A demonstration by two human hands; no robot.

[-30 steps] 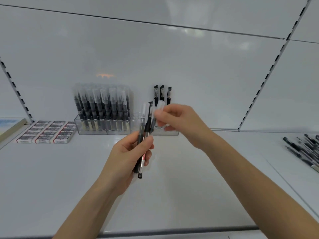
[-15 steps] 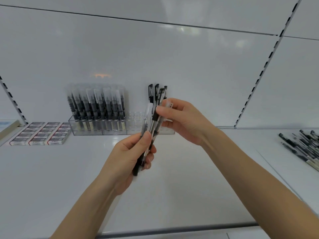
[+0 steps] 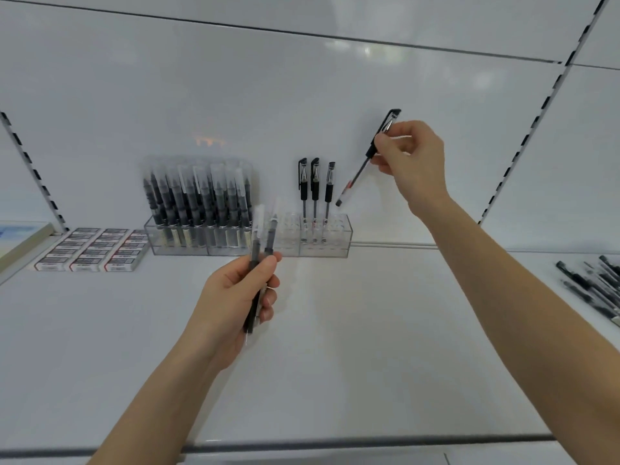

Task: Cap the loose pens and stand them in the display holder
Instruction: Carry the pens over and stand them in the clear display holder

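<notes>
White shop shelf [image 3: 369, 347]: the right hand [image 3: 414, 162], fingertips pinching a capped black pen [image 3: 356, 177] just drawn from the left hand [image 3: 231, 300] (whose curled fingers keep two clear-capped pens [image 3: 269, 241]), holds it tilted above the display holder [image 3: 339, 245], apparently ready for slotting.

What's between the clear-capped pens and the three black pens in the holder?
In the head view, only empty slots of the display holder separate the clear-capped pens from the three black pens; two pens in the left hand cross in front.
</notes>
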